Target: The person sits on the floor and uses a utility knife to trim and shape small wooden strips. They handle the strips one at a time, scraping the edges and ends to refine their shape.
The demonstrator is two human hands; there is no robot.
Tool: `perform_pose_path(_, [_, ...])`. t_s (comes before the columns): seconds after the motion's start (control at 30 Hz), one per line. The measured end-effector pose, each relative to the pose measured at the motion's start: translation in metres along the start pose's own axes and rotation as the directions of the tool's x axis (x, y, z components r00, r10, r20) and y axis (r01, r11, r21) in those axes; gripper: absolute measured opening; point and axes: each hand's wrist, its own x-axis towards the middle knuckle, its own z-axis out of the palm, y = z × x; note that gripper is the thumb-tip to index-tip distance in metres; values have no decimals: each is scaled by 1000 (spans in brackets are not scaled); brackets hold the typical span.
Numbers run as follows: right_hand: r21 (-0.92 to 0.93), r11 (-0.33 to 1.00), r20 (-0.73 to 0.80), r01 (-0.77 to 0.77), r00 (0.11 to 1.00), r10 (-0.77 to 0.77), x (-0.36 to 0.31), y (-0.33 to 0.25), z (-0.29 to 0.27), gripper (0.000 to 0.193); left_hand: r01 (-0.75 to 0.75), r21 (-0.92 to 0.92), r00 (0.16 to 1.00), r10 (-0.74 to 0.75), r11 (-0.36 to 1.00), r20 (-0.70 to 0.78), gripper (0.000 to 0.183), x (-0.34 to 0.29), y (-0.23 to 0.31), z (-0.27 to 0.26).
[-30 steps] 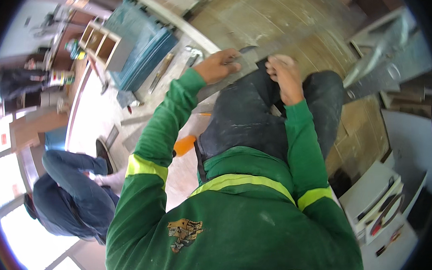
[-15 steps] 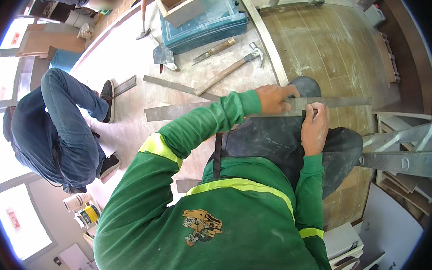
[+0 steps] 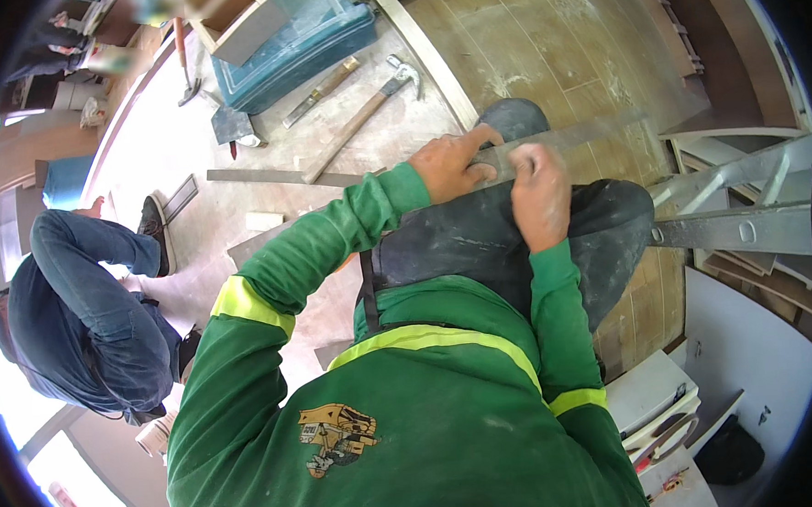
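Observation:
A long flat grey strip (image 3: 583, 134), like a slat, lies slantwise over my knee, its right end blurred. My left hand (image 3: 452, 167) grips it from above, thumb and fingers bent around its edges. Just right of it, my right hand (image 3: 541, 200) is closed like a fist at the strip's near edge, slightly smeared by motion. Whatever it pinches is too small or hidden to make out. Beyond my left forearm lie a second thin strip (image 3: 269, 177), a claw hammer (image 3: 353, 128) with a wooden handle and a wooden-handled chisel (image 3: 321, 92).
A blue-green tool case (image 3: 295, 62) carries an open wooden box (image 3: 243, 32). Beside it are a wide scraper (image 3: 230, 125) and another hammer (image 3: 183, 68). A person in blue jeans (image 3: 86, 279) sits at the left. A metal ladder (image 3: 744, 227) stands close on my right.
My view has shifted, moving the surroundings left. The strip now slants with its right end farther away. My right hand has moved and blurred; a small pale block shows beyond my left forearm.

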Motion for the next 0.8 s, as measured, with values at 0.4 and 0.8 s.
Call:
perform_pose_path(0.4, [18, 1000, -31, 8, 1000, -7, 7, 1, 5, 9, -47, -30, 997, 48, 998, 52, 54, -4, 1, -2])
perform_pose_path(0.8, [240, 952, -81, -192, 973, 217, -7, 33, -75, 22, 98, 380, 933, 48, 920, -357, 66, -30, -109, -94])
